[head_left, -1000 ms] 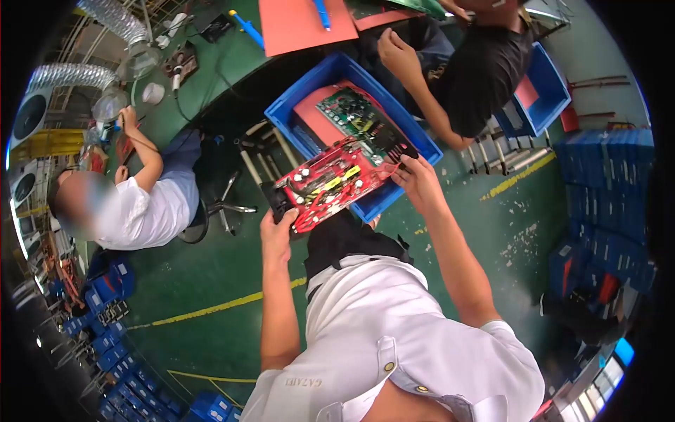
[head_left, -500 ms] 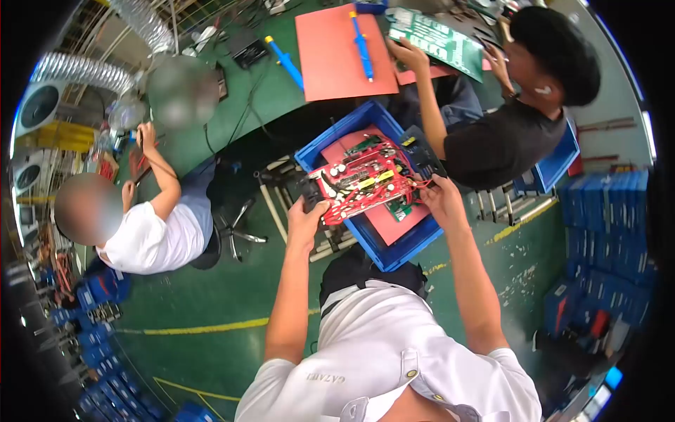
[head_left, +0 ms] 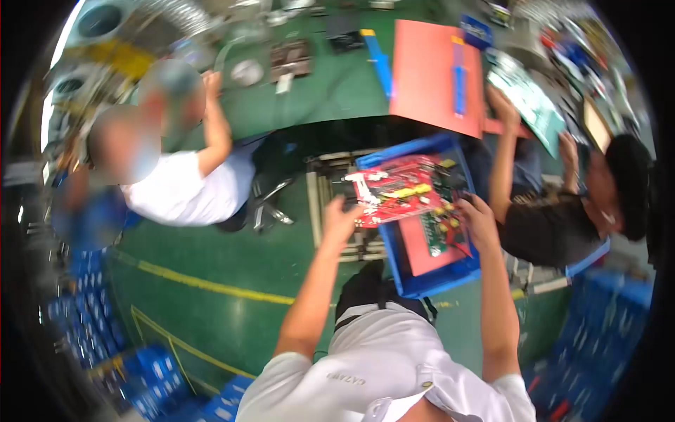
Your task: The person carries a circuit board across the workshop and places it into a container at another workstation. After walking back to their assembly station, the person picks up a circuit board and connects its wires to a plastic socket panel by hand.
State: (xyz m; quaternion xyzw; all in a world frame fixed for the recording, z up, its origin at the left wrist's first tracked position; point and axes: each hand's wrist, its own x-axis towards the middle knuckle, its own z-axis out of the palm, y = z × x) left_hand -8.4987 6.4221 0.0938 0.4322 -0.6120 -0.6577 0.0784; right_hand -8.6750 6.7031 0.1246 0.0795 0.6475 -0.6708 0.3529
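A red circuit board (head_left: 394, 195) crowded with white and yellow parts is held level above a blue bin (head_left: 437, 287). My left hand (head_left: 341, 221) is closed on its left end, thumb on top. At the other end, my right hand (head_left: 481, 221) is closed round the dark right edge of the board assembly; blur hides its exact grip. Inside the bin, below the board, lie a pink sheet (head_left: 418, 261) and a green circuit board (head_left: 434, 239).
A co-worker in black (head_left: 545, 228) sits right, holding a large green board (head_left: 527, 98). Another person in white (head_left: 193, 190) sits left. The green bench (head_left: 323, 98) ahead carries a pink sheet (head_left: 429, 77) and blue tools. Blue bins (head_left: 598, 337) are stacked on the right.
My view has swung left, so the bench, people and bin appear further right. The red board stays in both hands and now sits more over the bin's left side.
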